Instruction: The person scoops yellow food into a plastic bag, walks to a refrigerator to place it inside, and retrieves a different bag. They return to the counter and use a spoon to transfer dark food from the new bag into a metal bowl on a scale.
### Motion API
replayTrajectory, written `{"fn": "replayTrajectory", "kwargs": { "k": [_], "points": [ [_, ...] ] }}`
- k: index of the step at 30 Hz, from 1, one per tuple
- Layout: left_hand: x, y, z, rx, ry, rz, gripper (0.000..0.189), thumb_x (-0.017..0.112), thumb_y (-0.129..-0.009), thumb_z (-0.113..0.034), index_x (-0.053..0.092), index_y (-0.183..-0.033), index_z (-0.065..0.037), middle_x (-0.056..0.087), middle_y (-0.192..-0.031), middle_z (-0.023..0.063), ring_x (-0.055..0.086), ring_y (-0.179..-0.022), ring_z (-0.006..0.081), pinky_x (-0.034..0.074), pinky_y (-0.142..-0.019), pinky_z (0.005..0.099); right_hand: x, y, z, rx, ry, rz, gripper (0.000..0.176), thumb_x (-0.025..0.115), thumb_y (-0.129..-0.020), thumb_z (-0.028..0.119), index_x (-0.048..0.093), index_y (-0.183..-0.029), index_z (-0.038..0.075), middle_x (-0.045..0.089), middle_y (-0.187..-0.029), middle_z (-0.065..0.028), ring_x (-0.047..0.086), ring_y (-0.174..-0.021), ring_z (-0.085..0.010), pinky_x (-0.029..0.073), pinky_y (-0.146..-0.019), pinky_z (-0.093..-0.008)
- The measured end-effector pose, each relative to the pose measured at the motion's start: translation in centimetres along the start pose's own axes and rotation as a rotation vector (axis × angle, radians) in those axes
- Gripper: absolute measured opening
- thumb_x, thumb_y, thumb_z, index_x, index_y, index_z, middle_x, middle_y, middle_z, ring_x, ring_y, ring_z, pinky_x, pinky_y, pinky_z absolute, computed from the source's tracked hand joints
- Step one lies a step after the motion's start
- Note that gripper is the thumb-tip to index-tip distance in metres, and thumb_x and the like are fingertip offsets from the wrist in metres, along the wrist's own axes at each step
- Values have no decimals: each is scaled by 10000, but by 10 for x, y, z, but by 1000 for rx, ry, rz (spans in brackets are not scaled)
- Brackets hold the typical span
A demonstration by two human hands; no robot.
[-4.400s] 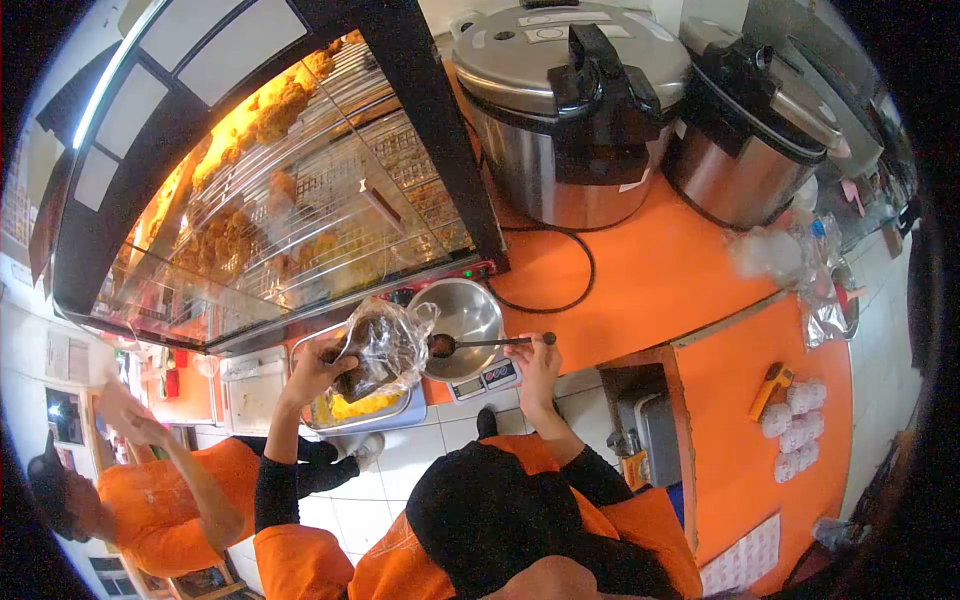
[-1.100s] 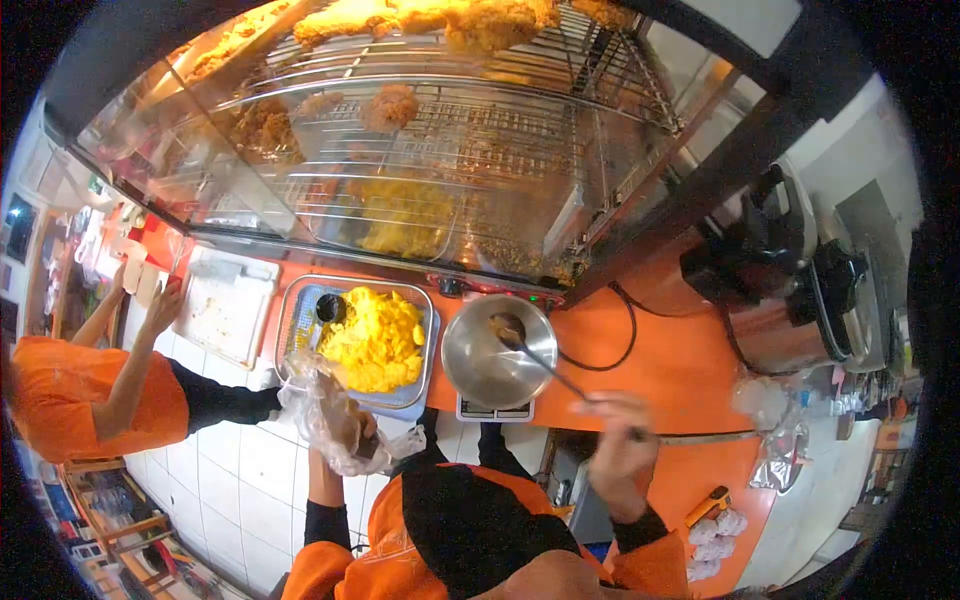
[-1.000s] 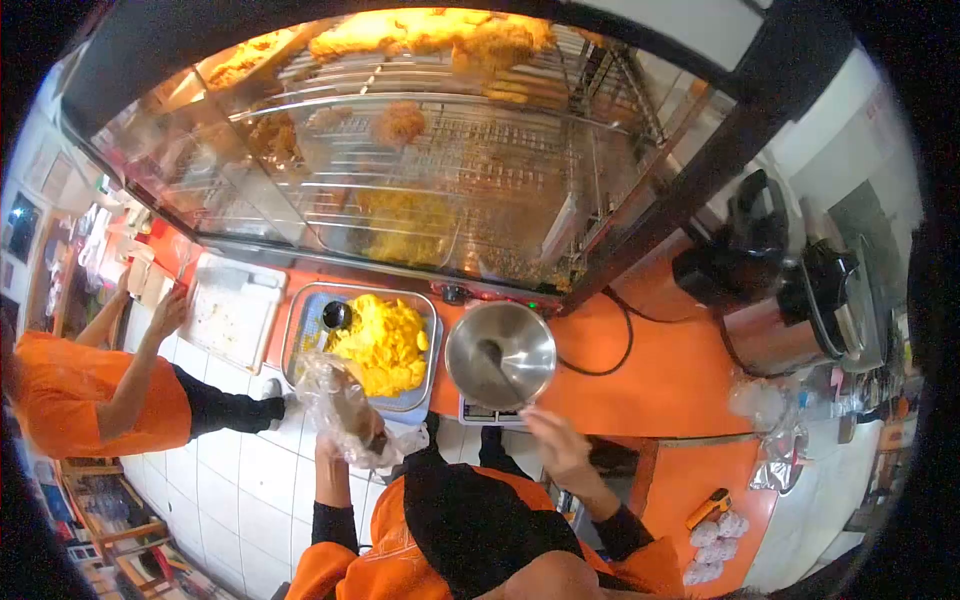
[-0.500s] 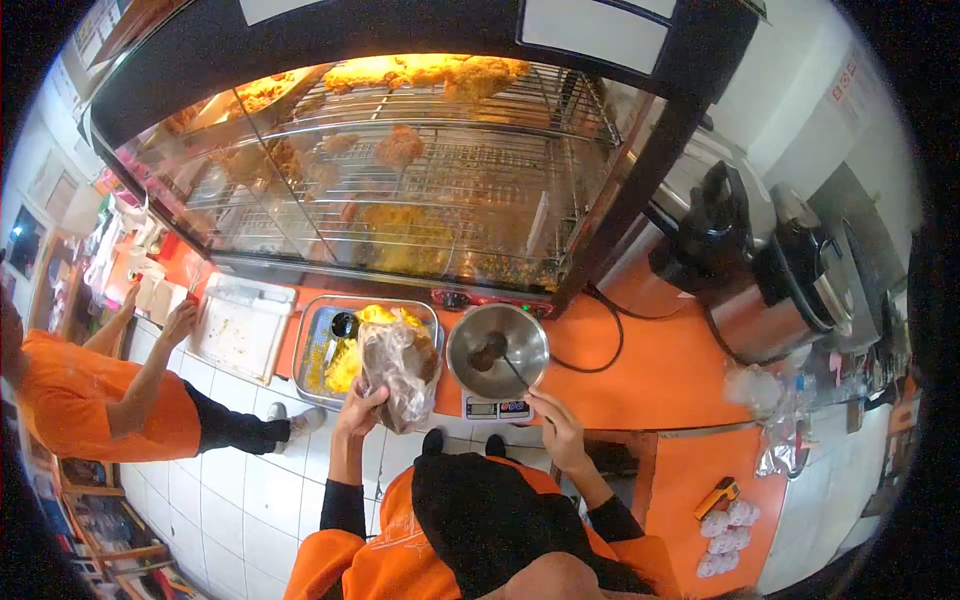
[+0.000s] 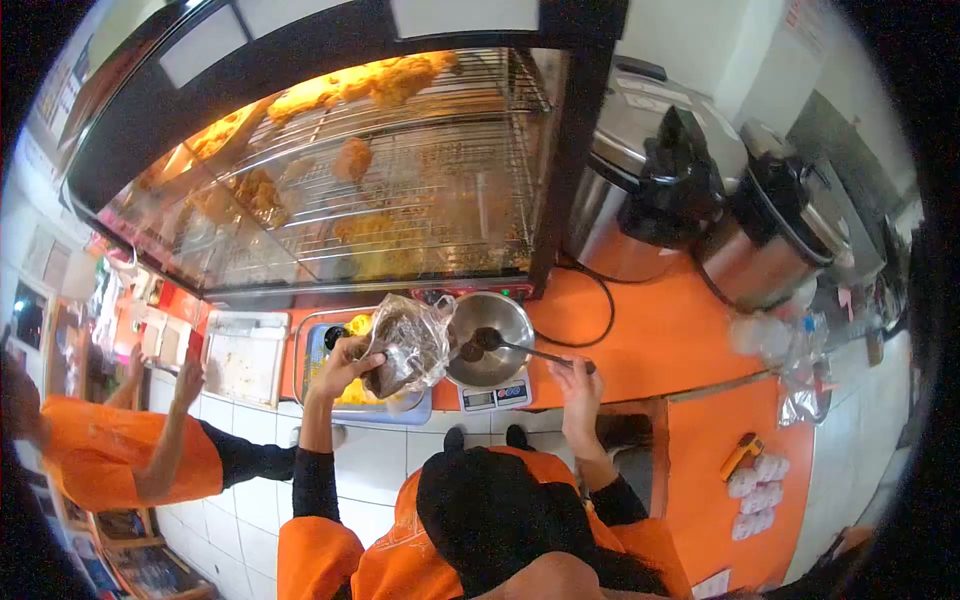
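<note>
My left hand (image 5: 345, 367) grips a clear plastic bag (image 5: 408, 345) of dark brown stuff, tilted beside the left rim of a steel bowl (image 5: 490, 372). The bowl rests on a white kitchen scale (image 5: 497, 396) and has a small dark heap (image 5: 471, 351) in it. My right hand (image 5: 577, 397) holds the handle of a black spoon (image 5: 545, 354), whose head is over the bowl with dark stuff on it. Behind the bag, partly hidden, lies a tray (image 5: 300, 350) with yellow food and a black cup.
A glass food warmer (image 5: 330, 200) with fried pieces stands behind the counter's front part. Two steel cookers (image 5: 640, 190) are at the right. A co-worker in orange (image 5: 130, 450) stands at the left by a white tray (image 5: 245, 355). A yellow-black tool (image 5: 741, 456) lies at the lower right.
The bag has moved up and right, up against the bowl. The spoon is raised and lies flatter, with its dark load over the bowl. The camera view has shifted, and the co-worker's hands have changed position.
</note>
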State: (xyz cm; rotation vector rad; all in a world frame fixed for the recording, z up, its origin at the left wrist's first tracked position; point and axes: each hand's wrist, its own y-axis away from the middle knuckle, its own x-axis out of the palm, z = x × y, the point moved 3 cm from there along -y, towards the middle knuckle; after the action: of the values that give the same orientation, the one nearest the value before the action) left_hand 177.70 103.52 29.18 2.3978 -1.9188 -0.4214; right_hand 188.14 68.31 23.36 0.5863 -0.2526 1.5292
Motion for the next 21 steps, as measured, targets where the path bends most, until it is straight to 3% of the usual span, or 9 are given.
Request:
{"fn": "replayTrajectory", "kwargs": {
  "k": [3,4,7,8,12,15,18,21],
  "points": [
    [-2,-11,-15,103,-96,54,221,681,-780,-158,655,-947,-17,612,-773,-14,507,-644,58,420,-592,214,6,4,-5,32,-39,30,318,526,-896,276,499,-968,-32,576,-925,-136,616,-871,-257,482,-836,-356],
    [-1,-14,-21,135,-91,49,227,692,-769,-149,657,-949,-15,621,-781,-8,524,-667,65,433,-604,225,7,4,-8,11,-31,38,402,498,-905,314,484,-985,-80,589,-930,-179,602,-914,-262,480,-831,-337],
    [-3,-16,-40,0,-245,82,288,646,-782,-49,597,-1063,-8,623,-873,4,550,-820,99,450,-726,259,10,6,-12,44,-58,29,396,493,-907,312,482,-1000,-73,595,-940,-196,603,-912,-266,476,-838,-329],
    [-6,-17,-38,-24,-159,82,225,650,-768,-32,619,-990,-13,618,-861,-7,538,-805,84,447,-711,256,11,6,-11,33,-81,44,383,486,-909,306,486,-1003,-65,603,-935,-210,601,-927,-265,474,-845,-331],
    [-9,-26,-52,18,-479,33,156,657,-755,-27,634,-908,-2,611,-813,-11,530,-750,80,436,-670,249,12,6,-10,14,-76,61,364,474,-916,291,486,-1000,-63,607,-924,-209,605,-921,-267,482,-829,-327],
    [-39,-45,-7,92,-359,-19,315,739,-722,-121,614,-957,47,623,-891,72,542,-834,129,442,-732,271,10,5,-14,51,-144,30,327,479,-917,272,493,-978,-48,610,-904,-192,614,-895,-263,487,-820,-327],
    [-21,-42,-37,-67,-265,52,345,749,-717,-134,592,-974,36,590,-936,72,518,-887,141,422,-778,274,9,5,-14,40,-191,26,277,493,-914,254,503,-944,-21,615,-881,-176,621,-869,-253,483,-826,-330],
    [-31,-52,-26,-54,-324,39,334,748,-720,-140,590,-962,25,572,-926,57,510,-887,138,417,-776,271,9,5,-14,43,-220,20,284,494,-914,257,502,-944,-25,612,-880,-176,621,-868,-252,484,-826,-331]
  ]
}}
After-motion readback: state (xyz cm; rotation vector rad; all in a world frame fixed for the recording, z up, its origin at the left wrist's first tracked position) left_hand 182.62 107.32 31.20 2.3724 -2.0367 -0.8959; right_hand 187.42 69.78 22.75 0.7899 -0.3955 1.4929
